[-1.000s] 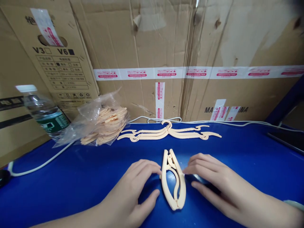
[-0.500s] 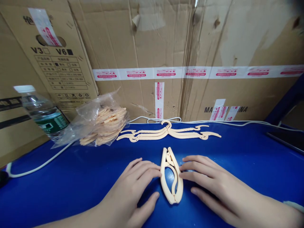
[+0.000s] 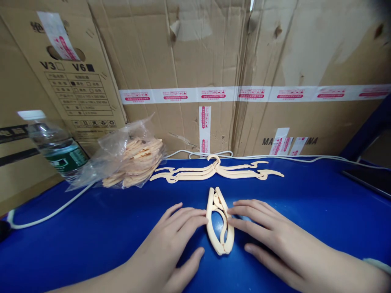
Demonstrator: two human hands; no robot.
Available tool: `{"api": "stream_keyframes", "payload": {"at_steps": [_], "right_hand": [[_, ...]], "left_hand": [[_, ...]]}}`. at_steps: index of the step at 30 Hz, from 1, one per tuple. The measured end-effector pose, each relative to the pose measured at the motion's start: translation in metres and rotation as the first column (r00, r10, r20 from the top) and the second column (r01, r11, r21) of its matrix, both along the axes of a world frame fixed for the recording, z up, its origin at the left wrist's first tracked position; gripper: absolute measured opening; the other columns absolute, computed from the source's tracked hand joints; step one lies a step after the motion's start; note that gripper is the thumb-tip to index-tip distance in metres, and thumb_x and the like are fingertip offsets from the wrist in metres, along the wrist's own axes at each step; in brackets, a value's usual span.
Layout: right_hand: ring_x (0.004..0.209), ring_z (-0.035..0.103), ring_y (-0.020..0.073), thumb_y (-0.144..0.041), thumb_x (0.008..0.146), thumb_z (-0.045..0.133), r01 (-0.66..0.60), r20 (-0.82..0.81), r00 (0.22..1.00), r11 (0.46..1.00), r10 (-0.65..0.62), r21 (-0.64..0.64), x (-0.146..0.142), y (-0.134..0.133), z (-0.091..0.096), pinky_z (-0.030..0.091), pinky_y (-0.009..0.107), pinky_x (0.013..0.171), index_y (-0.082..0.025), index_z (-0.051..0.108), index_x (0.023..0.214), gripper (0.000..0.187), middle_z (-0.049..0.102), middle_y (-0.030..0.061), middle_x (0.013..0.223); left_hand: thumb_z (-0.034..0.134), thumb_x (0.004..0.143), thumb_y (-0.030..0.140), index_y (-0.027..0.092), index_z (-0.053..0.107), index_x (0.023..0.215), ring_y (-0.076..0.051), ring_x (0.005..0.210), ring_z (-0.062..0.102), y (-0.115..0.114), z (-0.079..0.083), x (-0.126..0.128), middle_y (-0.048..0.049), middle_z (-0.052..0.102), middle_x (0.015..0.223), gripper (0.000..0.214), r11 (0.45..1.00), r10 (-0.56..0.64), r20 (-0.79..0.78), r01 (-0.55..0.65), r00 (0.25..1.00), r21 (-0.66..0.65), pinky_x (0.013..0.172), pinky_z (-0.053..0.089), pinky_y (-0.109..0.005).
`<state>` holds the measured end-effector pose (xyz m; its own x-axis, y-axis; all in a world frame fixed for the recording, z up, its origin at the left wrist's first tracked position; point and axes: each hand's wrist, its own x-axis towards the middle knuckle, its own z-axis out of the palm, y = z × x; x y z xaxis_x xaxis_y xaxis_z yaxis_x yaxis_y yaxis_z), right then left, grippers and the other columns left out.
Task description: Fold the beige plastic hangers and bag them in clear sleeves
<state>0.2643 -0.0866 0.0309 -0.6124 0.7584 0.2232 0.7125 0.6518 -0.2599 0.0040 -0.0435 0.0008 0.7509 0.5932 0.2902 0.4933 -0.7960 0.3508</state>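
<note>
A cream folding hanger [image 3: 211, 228] lies folded on the blue tabletop, its two arms brought together around the curved hook. My left hand [image 3: 179, 232] is beside it, with fingertips touching its left edge and the thumb apart on the table side. On the opposite edge rest the fingertips of my right hand [image 3: 269, 228], whose fingers are stretched out and thumb held away. Neither hand is wrapped around the hanger. Just beyond it lie unfolded hangers [image 3: 195, 175] of the same colour, stacked with arms spread and hooks pointing away.
Behind on the left, a clear plastic bag [image 3: 134, 162] holds several folded hangers. A water bottle [image 3: 56, 146] with a green label leans beside it. White cables [image 3: 58, 215] run along the table. Cardboard boxes [image 3: 183, 53] wall off the back, and a dark flat object [image 3: 366, 181] lies at right.
The folded hanger has shifted slightly away from me. My right fingertips have moved a little left along with its edge; my left hand has hardly moved.
</note>
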Motion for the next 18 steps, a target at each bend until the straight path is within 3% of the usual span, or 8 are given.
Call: {"api": "stream_keyframes", "payload": {"at_steps": [12,15,18], "right_hand": [[0.132,0.050,0.0301,-0.022,0.095,0.050,-0.003,0.065,0.998,1.000,0.004,-0.023,0.001,0.000,0.000,0.045,0.051,0.108,-0.024,0.052,0.142,0.047,0.059,0.0127,0.138],[0.129,0.052,0.0277,-0.022,0.097,0.049,-0.016,0.032,0.999,0.999,0.015,0.050,0.013,0.008,0.000,0.046,0.047,0.106,-0.024,0.054,0.139,0.043,0.061,0.0119,0.134],[0.116,0.060,0.0272,-0.024,0.099,0.047,0.083,-0.047,0.996,0.982,-0.076,0.169,0.039,0.025,0.003,0.049,0.048,0.100,-0.022,0.061,0.128,0.032,0.066,0.0125,0.122]], "left_hand": [[0.056,0.084,0.015,0.028,0.054,0.131,-0.027,0.122,0.059,-0.001,-0.001,-0.001,-0.0084,0.064,0.135,0.048,1.000,0.000,-0.005,0.000,1.000,-0.003,0.114,0.031,-0.053],[0.057,0.083,0.015,0.029,0.055,0.130,-0.028,0.123,0.059,-0.001,-0.002,-0.002,-0.0077,0.063,0.135,0.048,1.000,0.017,0.031,-0.017,0.999,0.013,0.113,0.034,-0.052],[0.056,0.083,0.014,0.030,0.055,0.129,-0.027,0.123,0.058,0.000,-0.004,-0.004,-0.0066,0.063,0.134,0.048,0.999,0.028,0.093,-0.030,0.995,0.020,0.108,0.040,-0.048]]}}
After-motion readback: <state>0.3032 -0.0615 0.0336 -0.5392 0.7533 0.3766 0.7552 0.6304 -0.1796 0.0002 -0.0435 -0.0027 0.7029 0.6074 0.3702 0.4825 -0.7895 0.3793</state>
